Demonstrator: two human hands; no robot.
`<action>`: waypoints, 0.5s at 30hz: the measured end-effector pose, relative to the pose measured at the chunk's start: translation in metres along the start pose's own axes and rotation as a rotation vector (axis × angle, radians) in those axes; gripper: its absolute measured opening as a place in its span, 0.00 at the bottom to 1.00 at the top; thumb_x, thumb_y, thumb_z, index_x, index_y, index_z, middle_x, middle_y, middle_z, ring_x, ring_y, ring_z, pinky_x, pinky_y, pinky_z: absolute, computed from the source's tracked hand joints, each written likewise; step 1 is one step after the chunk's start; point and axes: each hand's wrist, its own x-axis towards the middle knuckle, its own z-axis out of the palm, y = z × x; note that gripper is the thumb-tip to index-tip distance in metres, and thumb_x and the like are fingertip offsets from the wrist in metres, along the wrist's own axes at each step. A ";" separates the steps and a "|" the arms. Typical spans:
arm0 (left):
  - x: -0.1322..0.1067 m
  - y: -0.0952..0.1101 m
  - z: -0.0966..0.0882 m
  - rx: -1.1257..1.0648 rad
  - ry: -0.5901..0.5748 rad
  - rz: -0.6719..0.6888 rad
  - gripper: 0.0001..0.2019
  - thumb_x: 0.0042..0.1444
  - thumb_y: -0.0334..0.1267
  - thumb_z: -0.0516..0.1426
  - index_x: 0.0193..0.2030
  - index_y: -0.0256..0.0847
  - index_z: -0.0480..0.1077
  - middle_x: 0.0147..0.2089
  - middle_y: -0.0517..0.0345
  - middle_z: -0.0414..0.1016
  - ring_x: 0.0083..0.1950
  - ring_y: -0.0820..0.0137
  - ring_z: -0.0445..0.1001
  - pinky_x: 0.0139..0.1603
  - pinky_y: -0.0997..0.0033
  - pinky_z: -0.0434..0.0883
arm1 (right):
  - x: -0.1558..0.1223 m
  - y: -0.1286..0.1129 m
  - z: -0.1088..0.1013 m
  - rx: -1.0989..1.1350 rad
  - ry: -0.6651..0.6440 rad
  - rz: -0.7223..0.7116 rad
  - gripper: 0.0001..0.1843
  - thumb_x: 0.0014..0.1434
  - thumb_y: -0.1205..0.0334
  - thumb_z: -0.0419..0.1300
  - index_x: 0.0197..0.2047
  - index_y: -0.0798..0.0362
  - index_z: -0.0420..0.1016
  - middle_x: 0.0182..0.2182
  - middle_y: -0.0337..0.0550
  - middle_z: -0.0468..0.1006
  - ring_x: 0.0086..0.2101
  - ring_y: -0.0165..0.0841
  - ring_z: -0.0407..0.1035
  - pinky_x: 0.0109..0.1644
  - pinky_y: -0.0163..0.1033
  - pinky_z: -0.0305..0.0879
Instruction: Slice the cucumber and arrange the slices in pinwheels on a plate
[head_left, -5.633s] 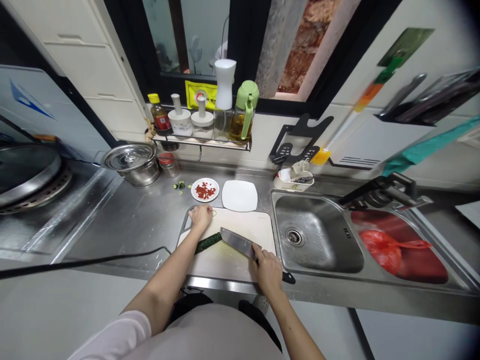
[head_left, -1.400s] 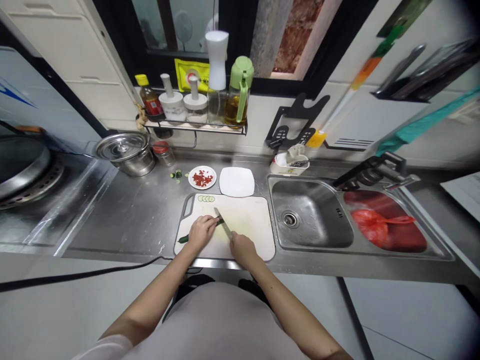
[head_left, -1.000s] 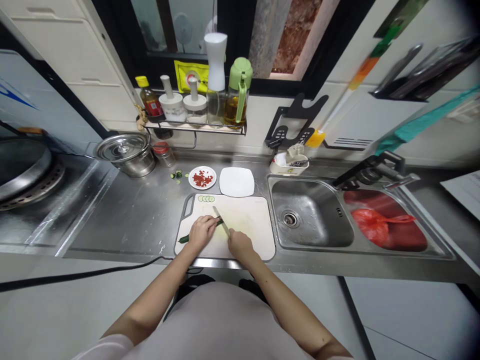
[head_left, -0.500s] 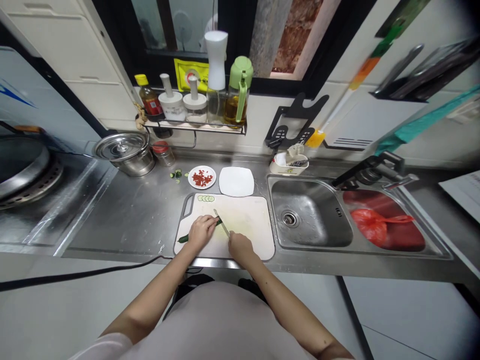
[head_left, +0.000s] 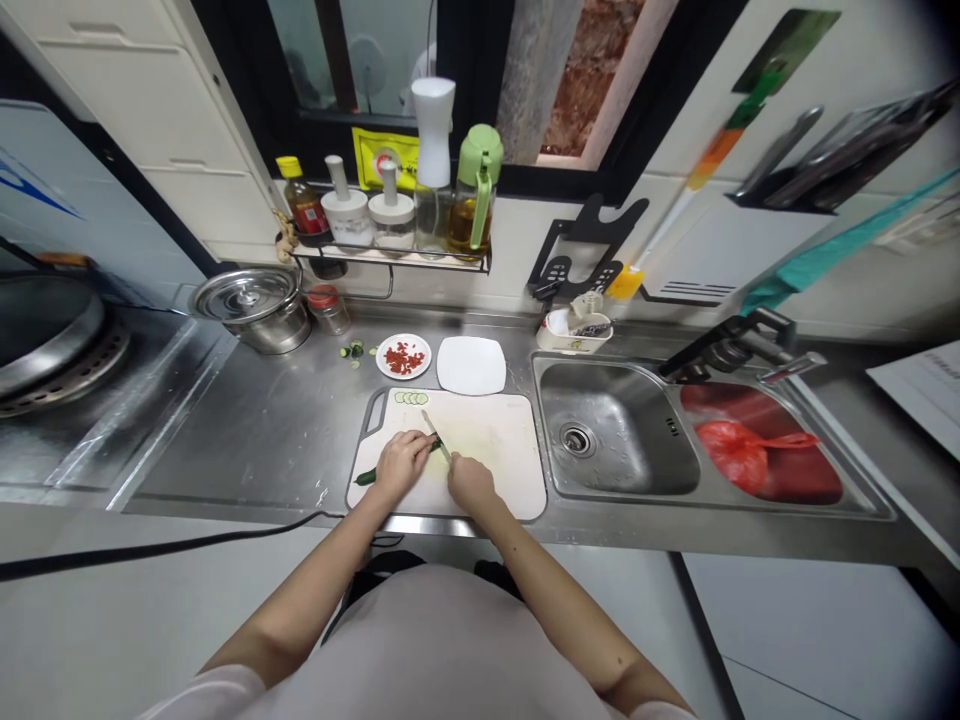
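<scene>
Brushed steel made up the long table (head_left: 247, 420), streaked with light, with a double sink (head_left: 622, 440) set into its right part; a crinkled red plastic bag (head_left: 731, 457) lay in the right basin. Over the table's back, a narrow rack (head_left: 450, 262) carried a yellow-capped bottle (head_left: 306, 210), two white-lidded jars (head_left: 347, 218) and a green-topped jug (head_left: 474, 185) with amber liquid inside. The smooth white cutting board (head_left: 510, 480), round-cornered and grey-rimmed, lay flat just left of the sink. Farther left stood a round, lidded steel pot (head_left: 262, 328). Just beyond the board's far edge, a glossy square plate (head_left: 471, 365) sat beside a round plate (head_left: 383, 358) holding chopped red pieces (head_left: 405, 358). The left hand (head_left: 401, 464), fingers bent, held down the dark green cucumber (head_left: 366, 478), which lay slantwise on the board, its middle hidden beneath. The right hand (head_left: 471, 483) was closed around the handle end of the knife (head_left: 436, 436), whose blade stood at the cucumber's right end; whether they touched was too small to tell. Pale slices (head_left: 411, 398) overlapped near the board's far left corner, and green trimmings (head_left: 351, 350) lay near the round plate.
</scene>
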 end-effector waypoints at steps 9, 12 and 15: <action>0.000 0.000 0.000 -0.011 0.001 -0.010 0.12 0.64 0.38 0.52 0.48 0.47 0.77 0.43 0.55 0.76 0.44 0.68 0.70 0.46 0.66 0.69 | -0.020 0.012 0.012 -0.002 -0.026 0.040 0.16 0.65 0.70 0.45 0.51 0.57 0.68 0.42 0.56 0.79 0.45 0.41 0.74 0.42 0.40 0.64; 0.000 0.002 -0.001 -0.012 0.005 -0.017 0.12 0.64 0.38 0.53 0.48 0.47 0.77 0.44 0.55 0.76 0.44 0.68 0.71 0.45 0.67 0.69 | -0.025 0.016 0.014 -0.017 -0.043 0.044 0.16 0.65 0.70 0.45 0.51 0.57 0.68 0.42 0.56 0.79 0.45 0.41 0.74 0.42 0.40 0.64; 0.000 0.004 -0.002 -0.016 0.009 -0.020 0.12 0.65 0.37 0.52 0.47 0.46 0.77 0.44 0.56 0.76 0.44 0.68 0.71 0.46 0.67 0.69 | -0.026 0.018 0.014 -0.021 -0.035 0.031 0.16 0.65 0.69 0.45 0.51 0.57 0.69 0.42 0.57 0.78 0.44 0.41 0.74 0.42 0.40 0.64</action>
